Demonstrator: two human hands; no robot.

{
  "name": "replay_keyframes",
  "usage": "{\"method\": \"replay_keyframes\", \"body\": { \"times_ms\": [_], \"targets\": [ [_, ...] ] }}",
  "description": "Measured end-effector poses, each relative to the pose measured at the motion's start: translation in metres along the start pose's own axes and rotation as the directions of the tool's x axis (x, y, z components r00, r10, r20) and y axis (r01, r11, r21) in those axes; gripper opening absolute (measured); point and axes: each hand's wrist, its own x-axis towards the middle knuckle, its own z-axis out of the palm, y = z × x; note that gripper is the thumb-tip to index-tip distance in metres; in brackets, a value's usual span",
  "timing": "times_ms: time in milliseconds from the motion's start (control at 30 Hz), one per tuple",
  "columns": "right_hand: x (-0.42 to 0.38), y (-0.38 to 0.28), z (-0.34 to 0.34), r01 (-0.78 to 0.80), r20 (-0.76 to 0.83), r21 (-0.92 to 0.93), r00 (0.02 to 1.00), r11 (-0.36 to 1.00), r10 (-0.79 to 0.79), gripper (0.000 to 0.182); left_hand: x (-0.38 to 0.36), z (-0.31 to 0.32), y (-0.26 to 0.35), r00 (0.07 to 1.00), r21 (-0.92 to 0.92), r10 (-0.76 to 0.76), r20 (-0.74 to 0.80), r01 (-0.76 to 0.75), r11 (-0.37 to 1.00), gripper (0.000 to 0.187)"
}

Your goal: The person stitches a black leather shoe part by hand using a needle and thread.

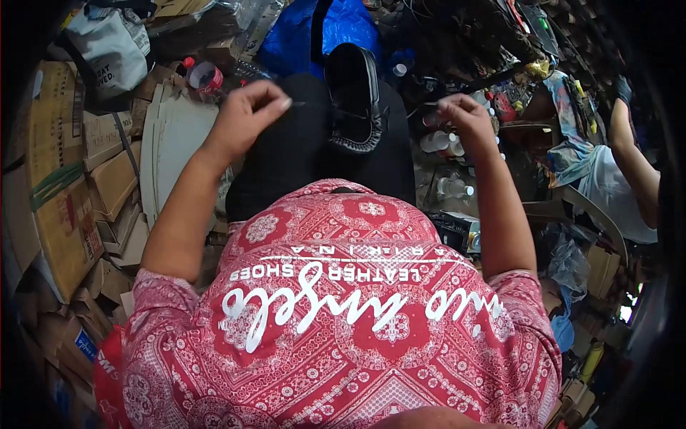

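Observation:
A black shoe (354,96) rests on my lap between my thighs, with a gathered, stitched edge at its near end. A black strap (319,32) runs up beside it. Out to the left of the shoe, my left hand (251,107) is closed in a pinch, and a thin thread (301,104) shows by its fingertips. My right hand (468,118) is pinched on the other side, with a fine thread (421,109) leading from it toward the shoe. Both hands are apart from the shoe. The threads are partly lost against the dark trousers.
Flattened cardboard boxes (53,179) are stacked at the left, near a rounded whitish panel (168,157). A blue bag (314,39) lies ahead. Plastic bottles (454,188) are scattered at the right. Another person's arm (632,161) shows at the far right.

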Motion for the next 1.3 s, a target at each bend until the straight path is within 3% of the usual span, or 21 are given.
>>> {"method": "replay_keyframes", "body": {
  "times_ms": [33, 67, 100, 133, 200, 267, 333, 400, 467, 533, 567, 600, 633, 667, 733, 800, 867, 933, 1067, 1233, 1300],
  "targets": [
    [0.005, -0.003, 0.012, 0.124, -0.030, 0.351, 0.992, 0.928, -0.122, 0.015, 0.007, 0.006, 0.003, 1.000, 0.000, 0.001, -0.006, -0.001, 1.000, 0.010],
    [0.009, -0.007, 0.025, 0.231, -0.100, 0.653, 0.970, 0.722, -0.221, 0.017, 0.017, 0.017, 0.008, 0.995, -0.331, 0.101, -0.010, -0.099, 0.938, 0.010],
    [0.009, -0.018, 0.038, 0.177, -0.071, 0.756, 0.979, 0.630, -0.189, 0.016, 0.022, 0.029, 0.014, 0.980, -0.622, 0.195, -0.046, -0.180, 0.762, 0.010],
    [0.008, -0.026, 0.050, 0.178, -0.070, 0.756, 0.979, 0.631, -0.192, 0.016, 0.024, 0.039, 0.020, 0.979, -0.622, 0.196, -0.048, -0.182, 0.762, 0.010],
    [0.014, -0.037, 0.072, 0.114, -0.046, 0.881, 0.987, 0.458, -0.157, 0.017, 0.031, 0.046, 0.024, 0.984, -0.875, 0.129, 0.120, 0.043, 0.482, 0.013],
    [0.023, -0.006, 0.048, 0.068, 0.051, 0.892, 0.967, 0.447, -0.248, 0.019, 0.024, 0.037, -0.003, 0.976, -0.843, 0.142, 0.166, 0.065, 0.535, 0.014],
    [0.022, 0.020, 0.014, 0.164, -0.037, 0.750, 0.978, 0.641, -0.206, 0.020, 0.014, 0.014, -0.031, 0.989, -0.772, -0.020, 0.150, 0.130, 0.622, 0.014],
    [-0.008, 0.014, -0.007, 0.286, -0.408, 0.490, 0.910, 0.823, -0.073, 0.020, -0.006, -0.005, -0.032, 0.968, -0.693, -0.210, -0.135, 0.059, 0.719, 0.014],
    [-0.023, 0.033, -0.036, 0.268, -0.506, 0.448, 0.862, 0.853, -0.005, 0.018, -0.014, -0.044, -0.060, 0.985, -0.704, -0.146, -0.096, 0.037, 0.709, 0.010],
    [-0.019, 0.051, -0.045, 0.236, -0.461, 0.485, 0.887, 0.842, 0.016, 0.018, -0.009, -0.042, -0.060, 0.995, -0.719, -0.084, -0.056, 0.019, 0.695, 0.008],
    [-0.015, 0.045, -0.033, 0.225, -0.395, 0.289, 0.913, 0.931, -0.098, 0.020, 0.003, -0.022, -0.049, 0.991, -0.393, -0.050, -0.125, -0.004, 0.919, 0.010],
    [-0.013, 0.031, -0.017, 0.227, -0.305, 0.078, 0.932, 0.971, -0.194, 0.023, 0.015, -0.001, -0.036, 0.985, -0.004, 0.012, -0.175, -0.013, 1.000, 0.018],
    [-0.014, 0.010, -0.001, 0.124, -0.186, 0.174, 0.978, 0.977, -0.092, 0.024, 0.028, 0.016, -0.030, 0.992, 0.089, 0.092, -0.086, -0.085, 0.992, 0.028],
    [-0.011, -0.004, 0.013, 0.161, -0.134, 0.063, 0.979, 0.985, -0.152, 0.021, 0.039, 0.033, -0.023, 0.987, 0.173, 0.162, 0.010, -0.161, 0.972, 0.039],
    [-0.002, -0.020, 0.036, 0.204, -0.077, -0.046, 0.975, 0.978, -0.207, 0.018, 0.053, 0.061, 0.000, 0.995, 0.214, 0.073, 0.070, -0.086, 0.973, 0.053],
    [0.010, -0.029, 0.048, 0.441, 0.059, -0.262, 0.895, 0.858, -0.442, 0.018, 0.072, 0.080, -0.018, 0.992, 0.194, 0.114, 0.060, -0.124, 0.973, 0.057],
    [0.019, -0.028, 0.052, 0.412, 0.117, -0.275, 0.911, 0.869, -0.395, 0.014, 0.082, 0.086, -0.024, 0.987, 0.173, 0.153, 0.048, -0.159, 0.972, 0.062],
    [0.024, -0.025, 0.052, 0.383, 0.176, -0.289, 0.922, 0.877, -0.345, 0.010, 0.087, 0.084, -0.015, 0.985, 0.414, 0.154, 0.084, -0.175, 0.893, 0.060],
    [0.029, -0.017, 0.052, 0.415, 0.232, -0.228, 0.902, 0.881, -0.364, 0.013, 0.092, 0.078, -0.006, 0.965, 0.440, 0.064, 0.253, -0.173, 0.881, 0.050],
    [0.027, -0.008, 0.062, 0.441, 0.238, -0.157, 0.885, 0.884, -0.400, 0.015, 0.094, 0.079, -0.016, 0.937, 0.063, 0.122, 0.327, -0.150, 0.987, 0.039],
    [0.020, -0.008, 0.066, 0.406, 0.181, -0.140, 0.907, 0.903, -0.380, 0.014, 0.094, 0.077, -0.016, 0.927, 0.057, 0.099, 0.363, -0.128, 0.990, 0.037]
  ]
}}
